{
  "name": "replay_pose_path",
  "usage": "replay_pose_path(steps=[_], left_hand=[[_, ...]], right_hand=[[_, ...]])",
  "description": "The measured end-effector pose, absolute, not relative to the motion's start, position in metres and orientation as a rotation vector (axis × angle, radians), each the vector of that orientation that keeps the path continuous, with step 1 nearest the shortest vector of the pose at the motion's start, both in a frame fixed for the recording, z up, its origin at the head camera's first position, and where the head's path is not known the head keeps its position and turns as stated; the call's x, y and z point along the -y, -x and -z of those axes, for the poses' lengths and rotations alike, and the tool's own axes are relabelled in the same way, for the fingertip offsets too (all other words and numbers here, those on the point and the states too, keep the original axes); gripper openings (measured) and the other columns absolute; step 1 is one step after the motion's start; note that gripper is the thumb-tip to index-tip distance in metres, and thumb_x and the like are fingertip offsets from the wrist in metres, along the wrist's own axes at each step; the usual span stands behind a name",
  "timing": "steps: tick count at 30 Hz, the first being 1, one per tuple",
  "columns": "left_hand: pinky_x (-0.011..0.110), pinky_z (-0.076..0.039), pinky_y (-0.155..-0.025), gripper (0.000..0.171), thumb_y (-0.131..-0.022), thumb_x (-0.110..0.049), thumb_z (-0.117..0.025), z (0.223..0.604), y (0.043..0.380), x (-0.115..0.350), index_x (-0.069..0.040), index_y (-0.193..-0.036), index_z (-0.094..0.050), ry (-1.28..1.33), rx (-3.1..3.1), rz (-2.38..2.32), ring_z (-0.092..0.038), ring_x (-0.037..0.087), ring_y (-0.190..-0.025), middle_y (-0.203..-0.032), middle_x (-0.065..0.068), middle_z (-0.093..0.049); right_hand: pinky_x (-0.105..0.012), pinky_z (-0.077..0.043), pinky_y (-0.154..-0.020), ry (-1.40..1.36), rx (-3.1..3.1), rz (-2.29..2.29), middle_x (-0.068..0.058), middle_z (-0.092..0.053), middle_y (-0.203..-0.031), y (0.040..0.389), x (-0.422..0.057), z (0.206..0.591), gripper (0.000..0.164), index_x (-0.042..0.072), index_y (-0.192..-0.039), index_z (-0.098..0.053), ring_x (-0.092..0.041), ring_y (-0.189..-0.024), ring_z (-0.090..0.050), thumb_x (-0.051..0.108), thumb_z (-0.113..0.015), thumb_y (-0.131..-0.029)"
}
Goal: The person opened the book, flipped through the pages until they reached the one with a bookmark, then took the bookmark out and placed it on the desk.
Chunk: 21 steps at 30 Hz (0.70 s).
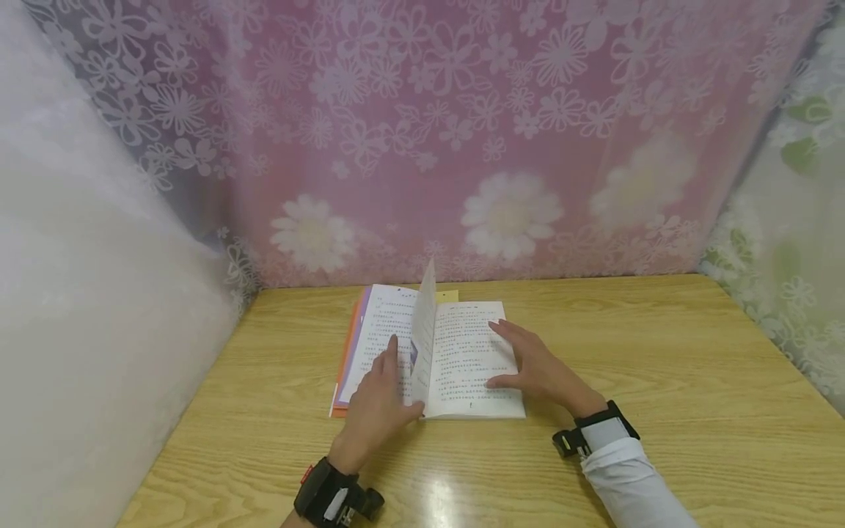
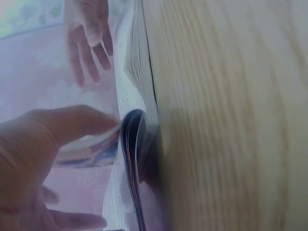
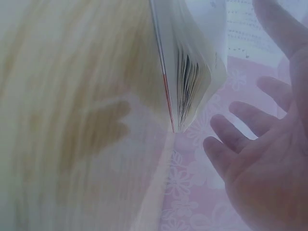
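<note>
An open book [image 1: 469, 359] with printed pages lies on the table, and one leaf [image 1: 424, 330] stands upright near its middle. Over the left page is my left hand [image 1: 379, 400], index finger extended and thumb at the lower edge by the spine. In the left wrist view that thumb reaches the curved fold of the pages [image 2: 132, 125]. My right hand [image 1: 544, 370] hovers at the right page's outer edge, fingers spread and holding nothing. The right wrist view shows its fingers apart beside the fanned page edges [image 3: 190, 82].
Orange and purple covers [image 1: 348, 352] stick out under the book's left side, and a yellow piece [image 1: 447, 296] shows behind its top. The wood-grain table [image 1: 660, 381] ends at a pink flowered curtain [image 1: 409, 147]. A white sheet [image 1: 99, 293] hangs at the left.
</note>
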<state>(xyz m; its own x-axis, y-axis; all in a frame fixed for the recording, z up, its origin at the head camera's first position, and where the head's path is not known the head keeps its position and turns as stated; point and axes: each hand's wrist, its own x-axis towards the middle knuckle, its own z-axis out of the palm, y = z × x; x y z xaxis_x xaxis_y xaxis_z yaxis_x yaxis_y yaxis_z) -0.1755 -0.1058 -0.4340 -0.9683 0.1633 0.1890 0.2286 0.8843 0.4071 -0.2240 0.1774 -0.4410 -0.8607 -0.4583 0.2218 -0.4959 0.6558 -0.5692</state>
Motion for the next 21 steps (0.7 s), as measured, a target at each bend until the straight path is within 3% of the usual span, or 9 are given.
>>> replay_pose_path(steps=[7, 10, 12, 15, 19, 21], left_hand=[[0.03, -0.04, -0.048, 0.117, -0.061, -0.017, -0.071, 0.425, 0.174, 0.108, -0.021, -0.145, 0.01, 0.212, 2.772, 0.779, -0.05, 0.022, -0.068, -0.132, 0.019, -0.04], [0.028, -0.035, -0.041, 0.117, -0.061, -0.005, -0.067, 0.424, 0.174, 0.111, -0.026, -0.144, 0.013, 0.162, 2.73, 0.841, -0.045, 0.02, -0.054, -0.139, 0.019, -0.033], [0.028, -0.033, -0.038, 0.117, -0.06, 0.0, -0.065, 0.424, 0.175, 0.113, -0.028, -0.144, 0.012, 0.131, 2.719, 0.844, -0.045, 0.021, -0.054, -0.142, 0.021, -0.028], [0.031, -0.039, -0.042, 0.118, -0.057, 0.003, -0.064, 0.426, 0.176, 0.117, -0.027, -0.145, 0.009, 0.1, 2.71, 0.777, -0.054, 0.031, -0.076, -0.145, 0.024, -0.023], [0.041, -0.046, -0.052, 0.119, -0.057, -0.002, -0.069, 0.428, 0.178, 0.123, -0.028, -0.146, 0.005, 0.06, 2.706, 0.657, -0.046, 0.041, -0.109, -0.146, 0.024, -0.021], [0.047, -0.048, -0.061, 0.119, -0.056, -0.004, -0.072, 0.43, 0.179, 0.127, -0.026, -0.146, 0.002, 0.043, 2.699, 0.595, -0.043, 0.043, -0.113, -0.146, 0.024, -0.021]], right_hand=[[-0.059, -0.021, -0.102, -0.787, 2.843, -0.963, -0.021, -0.023, -0.148, 0.224, -0.178, 0.443, 0.098, 0.015, -0.143, -0.026, -0.038, -0.132, -0.02, 0.063, -0.065, -0.066], [-0.059, -0.021, -0.102, -0.785, 2.858, -0.946, -0.02, -0.021, -0.148, 0.224, -0.179, 0.443, 0.098, 0.016, -0.143, -0.025, -0.038, -0.132, -0.02, 0.063, -0.064, -0.066], [-0.059, -0.021, -0.102, -0.786, 2.856, -0.947, -0.02, -0.021, -0.148, 0.224, -0.179, 0.442, 0.098, 0.015, -0.143, -0.026, -0.037, -0.132, -0.02, 0.062, -0.065, -0.067], [-0.059, -0.021, -0.102, -0.783, 2.856, -0.942, -0.02, -0.021, -0.148, 0.225, -0.18, 0.441, 0.098, 0.014, -0.143, -0.026, -0.037, -0.133, -0.019, 0.061, -0.066, -0.067], [-0.059, -0.021, -0.103, -0.776, 2.862, -0.954, -0.02, -0.022, -0.148, 0.224, -0.181, 0.441, 0.099, 0.013, -0.142, -0.027, -0.037, -0.133, -0.02, 0.062, -0.066, -0.066], [-0.059, -0.021, -0.103, -0.779, 2.865, -0.955, -0.021, -0.022, -0.148, 0.224, -0.182, 0.442, 0.099, 0.013, -0.142, -0.027, -0.038, -0.133, -0.02, 0.063, -0.065, -0.065]])
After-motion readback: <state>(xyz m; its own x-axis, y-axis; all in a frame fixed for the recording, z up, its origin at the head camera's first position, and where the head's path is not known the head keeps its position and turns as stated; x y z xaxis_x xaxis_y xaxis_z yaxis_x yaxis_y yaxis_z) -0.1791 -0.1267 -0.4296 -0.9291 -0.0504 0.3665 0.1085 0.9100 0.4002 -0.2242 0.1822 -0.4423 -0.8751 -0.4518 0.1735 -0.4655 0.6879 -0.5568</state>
